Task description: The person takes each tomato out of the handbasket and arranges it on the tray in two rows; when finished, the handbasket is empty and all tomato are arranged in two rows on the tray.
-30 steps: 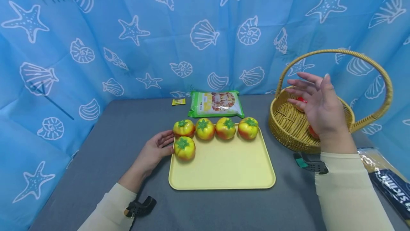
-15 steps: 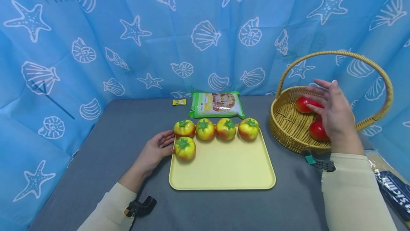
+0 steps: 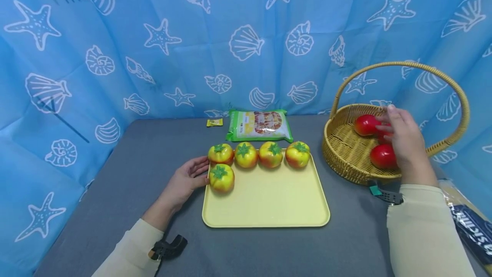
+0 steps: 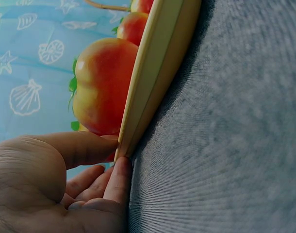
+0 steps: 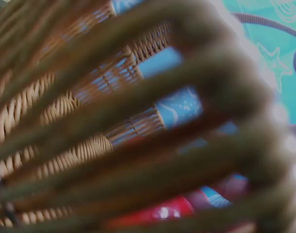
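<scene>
My left hand (image 3: 186, 179) pinches the left rim of a pale yellow tray (image 3: 269, 198); in the left wrist view the thumb lies over the rim, a finger against its outer side. Several yellow-and-red, tomato-like fruits (image 3: 246, 155) with green star-shaped leaf tops sit along the tray's back and left. At the right, my right hand (image 3: 408, 137) reaches into a wicker basket (image 3: 338, 157), fingers extended beside glossy red fruits (image 3: 383, 156). The basket's wall (image 5: 104, 111) covers most of the right wrist view, with a bit of red fruit (image 5: 172, 208) showing through.
A green-edged food packet (image 3: 261, 125) lies behind the tray, a small yellow wrapped packet (image 3: 214, 122) to its left. The basket's tall handle (image 3: 399, 62) arches over the right hand. A clear and dark blue package (image 3: 470, 225) lies by the right sleeve. A blue shell-patterned curtain (image 3: 215, 46) backs the table.
My right hand has moved right and down into the basket, uncovering the red fruits on its left. The left hand and the fruits on the tray have stayed in place.
</scene>
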`<state>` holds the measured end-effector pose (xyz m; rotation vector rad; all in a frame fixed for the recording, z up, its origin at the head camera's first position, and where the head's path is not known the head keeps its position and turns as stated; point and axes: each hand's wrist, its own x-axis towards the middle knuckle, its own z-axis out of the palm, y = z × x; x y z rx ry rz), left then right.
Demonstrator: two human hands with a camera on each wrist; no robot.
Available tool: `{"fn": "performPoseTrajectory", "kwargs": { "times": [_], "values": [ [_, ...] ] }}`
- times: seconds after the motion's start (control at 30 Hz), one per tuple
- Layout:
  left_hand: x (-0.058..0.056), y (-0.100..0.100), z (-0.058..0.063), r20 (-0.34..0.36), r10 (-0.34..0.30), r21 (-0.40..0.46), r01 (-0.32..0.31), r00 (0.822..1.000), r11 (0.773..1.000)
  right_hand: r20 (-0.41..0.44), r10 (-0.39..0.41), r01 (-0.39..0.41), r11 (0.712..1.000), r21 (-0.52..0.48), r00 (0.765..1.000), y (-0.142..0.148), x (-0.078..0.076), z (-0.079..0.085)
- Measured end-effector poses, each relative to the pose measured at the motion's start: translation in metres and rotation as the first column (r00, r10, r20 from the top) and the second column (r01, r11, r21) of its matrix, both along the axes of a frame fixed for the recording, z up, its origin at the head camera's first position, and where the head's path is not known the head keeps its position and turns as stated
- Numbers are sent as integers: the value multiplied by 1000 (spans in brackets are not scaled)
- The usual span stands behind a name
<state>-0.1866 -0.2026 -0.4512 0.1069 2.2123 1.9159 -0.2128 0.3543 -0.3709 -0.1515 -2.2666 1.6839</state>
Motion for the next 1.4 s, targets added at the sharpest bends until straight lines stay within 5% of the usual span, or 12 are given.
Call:
{"fn": "performPoseTrajectory", "kwargs": {
  "times": [0.2, 0.57, 0.8, 1.07, 1.4],
  "values": [
    [0, -1, 0, -6, -11, 4, 11, 1000, 1000, 127, -19, 10, 998, 69, 992, 3, -1, -1],
    [0, 0, 2, -11, -19, 1, 19, 1000, 1000, 196, 47, -75, 988, 137, 979, 6, -3, -2],
    [2, 1, 4, -6, -10, -26, 10, 1000, 1000, 355, 219, -275, 955, 113, 909, 7, -4, -2],
    [3, 2, 5, 4, 0, -37, 0, 1000, 999, 440, 346, -446, 883, 147, 829, 0, -3, -2],
    [2, 2, 5, 10, 5, -39, -5, 1000, 999, 511, 369, -530, 821, 212, 776, 1, 1, 1]
  ]
}}
